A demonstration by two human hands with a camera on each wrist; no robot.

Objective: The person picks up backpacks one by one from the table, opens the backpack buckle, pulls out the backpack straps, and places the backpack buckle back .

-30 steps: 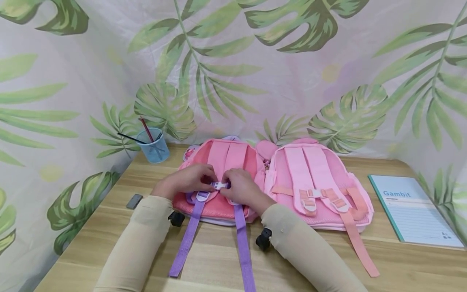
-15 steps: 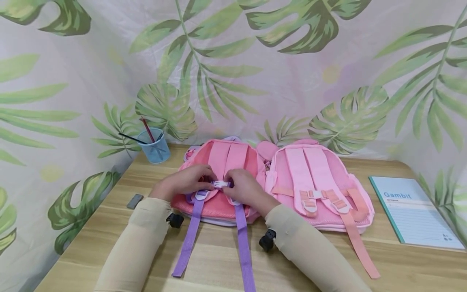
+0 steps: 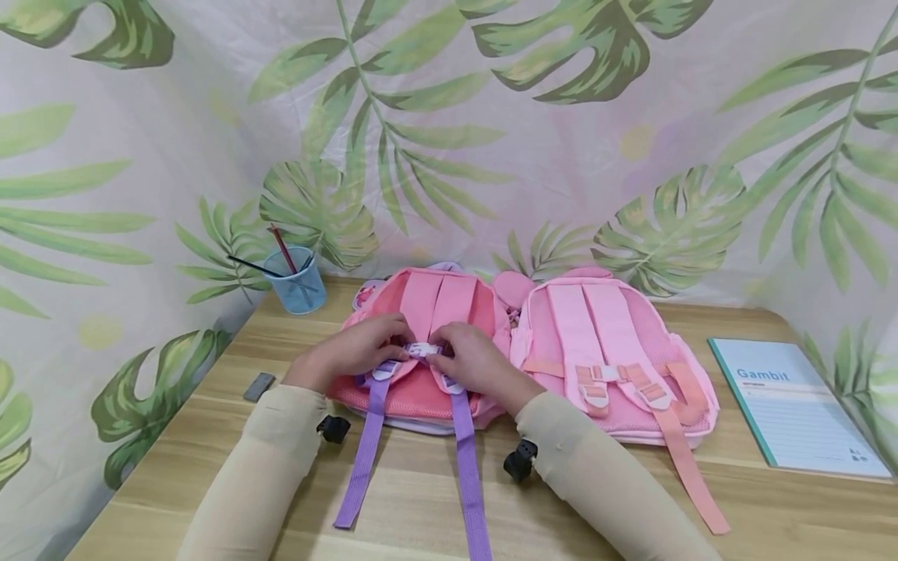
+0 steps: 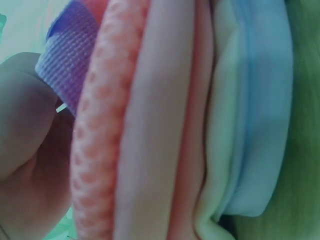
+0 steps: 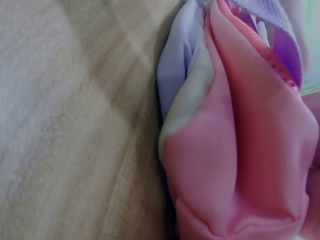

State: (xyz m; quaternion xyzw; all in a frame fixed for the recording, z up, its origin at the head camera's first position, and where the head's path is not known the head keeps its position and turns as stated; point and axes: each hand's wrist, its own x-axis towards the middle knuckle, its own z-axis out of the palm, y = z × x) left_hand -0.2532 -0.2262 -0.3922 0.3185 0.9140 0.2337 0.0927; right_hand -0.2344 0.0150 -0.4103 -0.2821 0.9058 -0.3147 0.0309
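Observation:
A coral-pink backpack (image 3: 484, 308) lies with its shoulder straps up. Both hands meet at a small white plastic buckle (image 3: 423, 350) on its purple webbing. My left hand (image 3: 365, 343) pinches the buckle's left end, and my right hand (image 3: 471, 358) pinches the right end. Fingertips hide parts of both ends; whether the halves are fully joined cannot be told. Two purple straps (image 3: 365, 460) trail over the table's front. In the left wrist view, the left hand (image 4: 25, 125) is beside purple webbing (image 4: 70, 60). The right wrist view mostly has the backpack's side (image 5: 200, 165).
A light pink backpack (image 3: 634, 312) lies against the first one's right side, its orange buckle straps fastened. Farther right is a notebook (image 3: 800, 405). A blue pencil cup (image 3: 300, 292) stands at the back left, with a grey eraser-like block (image 3: 259, 386) nearer. Patterned cloth hangs behind.
Both hands stay at the buckle, which has shifted slightly up in the head view. The left purple strap's loose end has swung a little right.

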